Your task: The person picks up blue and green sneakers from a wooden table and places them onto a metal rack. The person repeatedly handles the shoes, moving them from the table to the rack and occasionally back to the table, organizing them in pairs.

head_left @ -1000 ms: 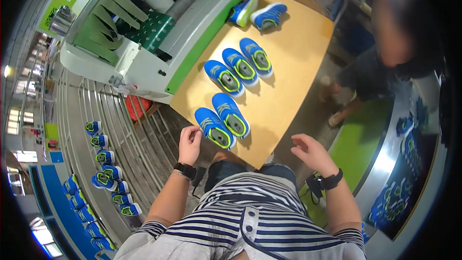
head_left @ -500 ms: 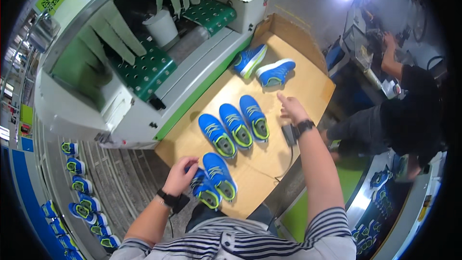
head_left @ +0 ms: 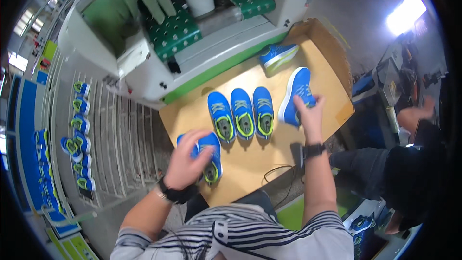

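Note:
My right hand grips a blue sneaker with a white sole, thumb on its upper, at the right of the wooden table. My left hand is closed over a blue sneaker at the near left, mostly hidden beneath it. Partly covered by that hand's fingers, another sneaker with lime lining stands alongside. Three sneakers form a row mid-table: a left one, a middle one and a right one, toes pointing away. Farther back, a blue sneaker lies on its side.
A machine with green perforated conveyor plates and hanging strips borders the wooden table. Cardboard edges its far right. Metal racks with more sneakers stand left. A black cable hangs by the near edge. Another person works at right.
My right hand has reached one of the far sneakers and gripped it, turning it toe-away. My left hand has moved over the near-left sneakers. The view has shifted.

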Motion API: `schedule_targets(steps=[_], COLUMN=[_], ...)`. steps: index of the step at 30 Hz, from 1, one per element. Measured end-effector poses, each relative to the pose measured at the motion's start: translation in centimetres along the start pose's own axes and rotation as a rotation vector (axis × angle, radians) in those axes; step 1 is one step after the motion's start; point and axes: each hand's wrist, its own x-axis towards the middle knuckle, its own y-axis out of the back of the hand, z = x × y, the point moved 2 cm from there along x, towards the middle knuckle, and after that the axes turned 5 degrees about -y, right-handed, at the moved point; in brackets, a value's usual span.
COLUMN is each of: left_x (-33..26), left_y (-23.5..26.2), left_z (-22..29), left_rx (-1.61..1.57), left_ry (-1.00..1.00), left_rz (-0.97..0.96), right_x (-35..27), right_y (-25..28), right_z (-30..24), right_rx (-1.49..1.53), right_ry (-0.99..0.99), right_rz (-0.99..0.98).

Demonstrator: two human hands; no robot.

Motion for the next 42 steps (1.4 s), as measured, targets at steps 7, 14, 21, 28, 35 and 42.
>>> schedule_targets(steps=[7,14,21,28,35,42], left_x=[1.3,0.3,6.2,23.8,30.8,10.3], left_y=[-9.3,-7.2,4.2,9.4,7.8,1.3], left_z=[-0.9,-3.6,0.9,1.3,-7.5,-4.8], left_rx=[-0.781,-0.949,-0.941,-0.164,0.11,0.17], left_ry=[0.239,0.433,0.21,-0.063,0.013,0.005], left_rz=[0.177,0.291,0.364,0.74,0.693,-0.016], right_x=[-11.7,-9.2,-7.0,4.8,15.1,14.7], right_y=[0.2,-7.5,-0.1,-7.6,-19.2,-0.3], right_z=[-3.2,7.6,1.8,-22.5,-19.4,11.1], right_rx=[0.239,-0.051,0.51,0.241,-0.24,-0.419], right_ry=[0.015,0.277,-0.023,0.744,0.566,-0.206], right_rz=[-0.781,-0.241,-0.415,-0.15,-0.047,0.241])
